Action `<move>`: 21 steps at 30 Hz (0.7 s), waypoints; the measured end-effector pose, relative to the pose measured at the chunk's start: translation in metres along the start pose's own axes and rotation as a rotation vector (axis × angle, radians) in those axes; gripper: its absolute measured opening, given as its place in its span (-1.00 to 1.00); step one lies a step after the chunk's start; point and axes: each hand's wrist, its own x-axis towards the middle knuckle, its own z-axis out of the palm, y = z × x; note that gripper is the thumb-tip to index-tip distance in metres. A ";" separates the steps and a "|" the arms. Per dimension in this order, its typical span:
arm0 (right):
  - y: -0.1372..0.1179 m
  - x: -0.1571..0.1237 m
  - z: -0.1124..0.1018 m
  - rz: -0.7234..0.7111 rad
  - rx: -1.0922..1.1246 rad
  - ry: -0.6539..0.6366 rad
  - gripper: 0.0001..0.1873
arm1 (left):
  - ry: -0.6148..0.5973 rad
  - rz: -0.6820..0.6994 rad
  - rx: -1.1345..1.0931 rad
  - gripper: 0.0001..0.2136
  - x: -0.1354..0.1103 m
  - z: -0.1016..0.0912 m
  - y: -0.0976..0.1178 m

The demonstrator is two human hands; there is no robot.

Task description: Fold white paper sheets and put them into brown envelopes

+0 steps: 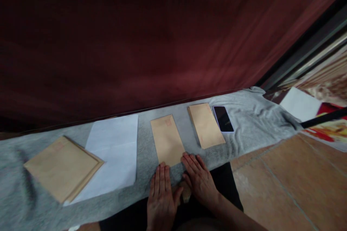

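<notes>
A single brown paper envelope point(167, 139) with faint red print lies on the grey cloth in front of me. My left hand point(162, 187) rests flat, its fingertips at the envelope's lower left corner. At the lower right corner lie the fingertips of my right hand point(199, 178), fingers stretched out. Both hands hold nothing. To the right is a stack of similar brown envelopes point(207, 124). On the left, a pile of brown envelopes point(62, 168) sits turned at an angle, partly over white paper sheets point(115, 151).
A dark phone point(223, 119) lies beside the right stack. The grey cloth point(249, 115) covers a narrow surface along a dark red panel point(151, 50). At the right are a tiled floor point(292, 177), a dark bar point(325, 116) and a white sheet point(300, 104).
</notes>
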 end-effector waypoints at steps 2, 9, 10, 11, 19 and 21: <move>0.002 -0.001 -0.001 0.011 -0.001 0.007 -0.45 | 0.006 -0.017 -0.006 -0.31 -0.001 0.000 -0.001; 0.000 -0.001 -0.003 0.000 -0.020 0.018 -0.40 | 0.057 -0.058 0.023 -0.37 -0.001 0.012 0.000; -0.003 0.000 -0.002 -0.021 -0.015 0.005 -0.38 | 0.061 -0.062 0.024 -0.39 -0.001 0.013 0.000; -0.006 0.002 -0.001 -0.049 -0.007 -0.012 -0.37 | 0.062 -0.063 0.023 -0.41 -0.001 0.013 -0.001; -0.022 0.005 0.007 -0.070 -0.021 -0.023 -0.32 | 0.047 -0.130 0.062 -0.55 0.001 0.007 -0.010; -0.021 0.003 0.008 -0.051 -0.030 -0.012 -0.33 | 0.034 -0.142 0.051 -0.58 0.003 0.005 -0.013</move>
